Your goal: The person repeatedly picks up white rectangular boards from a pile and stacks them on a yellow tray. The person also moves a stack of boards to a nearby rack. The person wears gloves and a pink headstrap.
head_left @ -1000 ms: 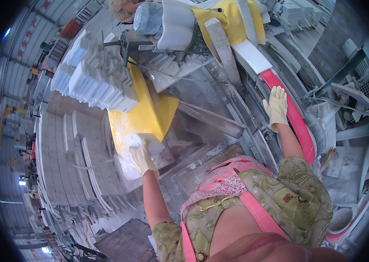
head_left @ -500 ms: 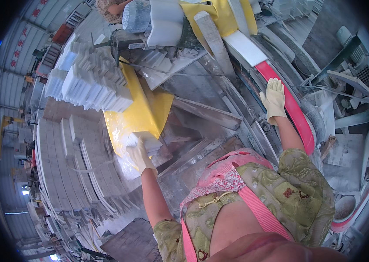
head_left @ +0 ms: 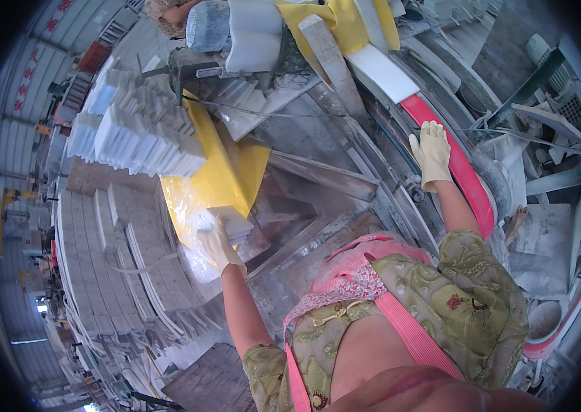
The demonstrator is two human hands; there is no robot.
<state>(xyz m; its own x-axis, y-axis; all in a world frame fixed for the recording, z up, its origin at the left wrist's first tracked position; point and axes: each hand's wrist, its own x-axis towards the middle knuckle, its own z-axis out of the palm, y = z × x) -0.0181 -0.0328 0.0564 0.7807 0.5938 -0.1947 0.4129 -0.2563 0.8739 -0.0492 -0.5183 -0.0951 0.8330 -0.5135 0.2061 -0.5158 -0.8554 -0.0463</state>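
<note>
My left hand [head_left: 218, 246], in a pale rubber glove, grips the near left edge of a small stack of white stone slabs [head_left: 232, 221]. Its fingertips are partly hard to make out against the white. The stack rests at the lower end of a shiny yellow sheet [head_left: 248, 172]. My right hand [head_left: 432, 156], gloved alike, lies palm down with its fingers stretched out, at the left edge of a curved red strip [head_left: 469, 184]. Nothing is held in it. Beyond its fingertips, a flat white slab [head_left: 381, 72] lies in line with the red strip.
A tall pile of white slabs [head_left: 142, 134] stands on the left, above long grey stone strips [head_left: 91, 268]. Another yellow sheet [head_left: 345, 24] and a grey bar [head_left: 331, 58] are at the far side. A person's arm [head_left: 179, 12] shows at the top. Green metal beams [head_left: 565, 180] stand right.
The whole view has shifted very slightly. Both hands keep their places on the stack and at the red strip.
</note>
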